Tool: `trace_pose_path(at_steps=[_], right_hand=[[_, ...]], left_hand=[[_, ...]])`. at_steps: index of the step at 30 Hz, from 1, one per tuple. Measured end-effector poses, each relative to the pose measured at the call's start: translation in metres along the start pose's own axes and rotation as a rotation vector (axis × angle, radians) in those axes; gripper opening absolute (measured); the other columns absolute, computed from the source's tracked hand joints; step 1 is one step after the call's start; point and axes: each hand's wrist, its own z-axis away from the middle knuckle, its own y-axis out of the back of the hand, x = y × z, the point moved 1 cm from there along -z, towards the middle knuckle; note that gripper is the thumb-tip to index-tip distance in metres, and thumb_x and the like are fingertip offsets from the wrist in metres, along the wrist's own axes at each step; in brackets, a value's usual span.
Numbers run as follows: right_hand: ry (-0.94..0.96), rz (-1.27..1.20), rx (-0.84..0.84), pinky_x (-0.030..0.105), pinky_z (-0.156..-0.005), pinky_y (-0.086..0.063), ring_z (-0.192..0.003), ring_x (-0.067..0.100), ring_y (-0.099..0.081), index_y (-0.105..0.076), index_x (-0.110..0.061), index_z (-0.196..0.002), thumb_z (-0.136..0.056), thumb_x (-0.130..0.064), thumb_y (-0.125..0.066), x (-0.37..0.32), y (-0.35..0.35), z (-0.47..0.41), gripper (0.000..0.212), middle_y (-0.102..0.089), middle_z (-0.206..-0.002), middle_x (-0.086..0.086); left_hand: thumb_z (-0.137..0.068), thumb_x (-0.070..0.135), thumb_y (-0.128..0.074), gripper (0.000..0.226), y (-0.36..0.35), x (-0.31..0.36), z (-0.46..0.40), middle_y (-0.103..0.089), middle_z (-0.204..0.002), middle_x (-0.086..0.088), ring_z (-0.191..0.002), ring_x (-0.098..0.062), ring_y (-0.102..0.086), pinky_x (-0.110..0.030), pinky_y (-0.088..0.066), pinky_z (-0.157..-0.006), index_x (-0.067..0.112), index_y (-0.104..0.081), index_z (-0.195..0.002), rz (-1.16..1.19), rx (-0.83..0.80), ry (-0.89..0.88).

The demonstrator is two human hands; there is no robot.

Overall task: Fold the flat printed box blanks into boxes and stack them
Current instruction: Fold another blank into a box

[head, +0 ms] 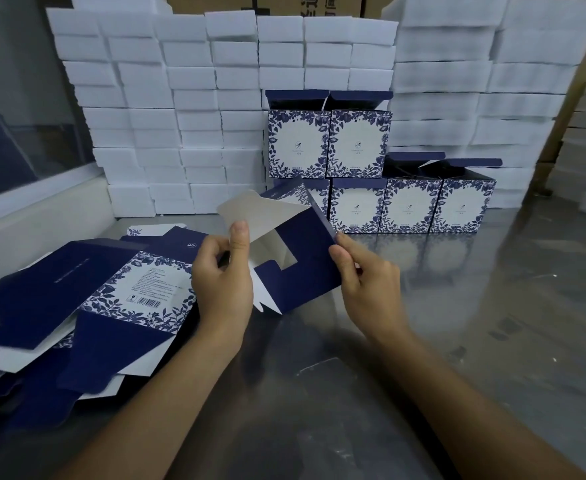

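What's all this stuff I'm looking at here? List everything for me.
Box blank being folded: one, navy outside, white inside, held above the table.
Flat blanks: a loose pile, navy with blue-and-white floral print, on the table at left.
Folded boxes: six showing, floral blue-and-white, two stacked on a row of four, one partly hidden.
White foam blocks: many, stacked in a wall behind.
Table: one, shiny grey metal.
Cardboard cartons: brown, top edge, count unclear.
Left hand: pinches a white flap.
Right hand: pinches the blank's right edge.
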Motion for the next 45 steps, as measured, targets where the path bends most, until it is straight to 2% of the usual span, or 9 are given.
trace_pose_path(at_steps=[10,14,19,26,30,35,39,42,45], right_hand=[[0.045,0.011,-0.018,0.033,-0.074,-0.051,-0.089,0.021,-0.068,-0.065,-0.004,-0.13,-0.102,-0.022,-0.055,0.002,-0.002,-0.001,0.035,-0.076,-0.107,0.008],[0.026,0.036,-0.006,0.044,-0.075,-0.056,-0.082,0.024,-0.069,-0.063,-0.011,-0.134,-0.101,-0.023,-0.057,0.002,-0.002,0.0,0.036,-0.077,-0.104,0.006],[-0.02,-0.051,-0.131,0.047,-0.096,-0.052,-0.114,0.014,-0.058,-0.042,-0.034,-0.15,-0.098,-0.045,-0.054,0.001,-0.005,0.001,0.054,-0.058,-0.125,-0.013],[-0.022,-0.07,-0.204,0.001,-0.095,-0.032,-0.121,-0.01,-0.04,-0.023,-0.049,-0.153,-0.098,-0.057,-0.044,-0.002,-0.002,-0.004,0.06,-0.042,-0.134,-0.005],[0.112,0.048,-0.214,0.032,-0.115,-0.031,-0.143,0.015,-0.032,-0.013,-0.055,-0.153,-0.099,-0.048,-0.049,-0.01,0.007,-0.01,0.065,-0.027,-0.155,0.001],[0.161,-0.083,-0.136,0.015,-0.111,-0.028,-0.138,0.006,-0.036,-0.049,-0.037,-0.128,-0.097,-0.035,-0.053,-0.02,0.004,-0.007,0.031,-0.041,-0.143,0.003],[0.107,-0.16,-0.05,0.013,-0.102,-0.034,-0.127,0.01,-0.045,-0.053,-0.029,-0.106,-0.097,-0.029,-0.053,-0.026,0.001,-0.007,0.009,-0.048,-0.127,0.003],[0.064,-0.212,-0.01,0.027,-0.101,-0.04,-0.119,0.013,-0.049,-0.052,-0.032,-0.104,-0.098,-0.029,-0.05,-0.027,0.001,-0.006,0.007,-0.052,-0.12,0.002],[0.007,-0.263,0.012,0.025,-0.097,-0.041,-0.112,0.014,-0.052,-0.05,-0.04,-0.102,-0.097,-0.034,-0.049,-0.028,0.001,-0.005,0.007,-0.054,-0.113,-0.001]], left_hand=[[-0.091,0.057,-0.056,0.048,0.004,0.006,-0.003,-0.039,-0.066,0.006,-0.063,-0.012,-0.036,-0.029,-0.033,-0.062,0.022,-0.039,-0.063,0.066,0.064,0.119],[-0.09,0.057,-0.058,0.047,0.003,0.009,-0.004,-0.036,-0.061,0.011,-0.061,-0.01,-0.036,-0.028,-0.032,-0.062,0.026,-0.038,-0.06,0.05,0.051,0.067],[-0.093,0.051,-0.057,0.046,0.003,0.01,-0.005,-0.039,-0.054,0.016,-0.058,-0.006,-0.034,-0.022,-0.032,-0.06,0.025,-0.039,-0.061,0.003,-0.015,-0.039],[-0.089,0.052,-0.057,0.042,-0.001,0.011,0.001,-0.042,-0.052,0.019,-0.054,0.0,-0.038,-0.01,-0.031,-0.053,0.024,-0.042,-0.061,-0.045,-0.129,-0.18],[-0.086,0.052,-0.054,0.042,0.002,0.014,-0.001,-0.038,-0.049,0.014,-0.051,-0.004,-0.035,-0.015,-0.029,-0.052,0.022,-0.04,-0.06,-0.046,-0.192,-0.213],[-0.087,0.05,-0.053,0.037,0.001,0.013,0.001,-0.04,-0.047,0.017,-0.048,-0.002,-0.039,-0.017,-0.028,-0.052,0.031,-0.044,-0.057,-0.055,-0.253,-0.234],[-0.09,0.045,-0.048,0.023,0.001,0.017,0.009,-0.055,-0.078,0.002,-0.077,-0.017,-0.051,-0.038,-0.039,-0.073,0.028,-0.056,-0.077,0.117,-0.343,-0.265],[-0.088,0.055,-0.038,0.052,-0.004,0.015,0.011,-0.057,-0.107,-0.022,-0.105,-0.041,-0.053,-0.056,-0.041,-0.094,0.007,-0.055,-0.101,0.218,-0.351,-0.241],[-0.087,0.063,-0.031,0.053,-0.006,0.009,0.013,-0.06,-0.11,0.014,-0.107,-0.007,-0.056,-0.026,-0.043,-0.093,0.02,-0.051,-0.11,0.156,-0.357,-0.231]])
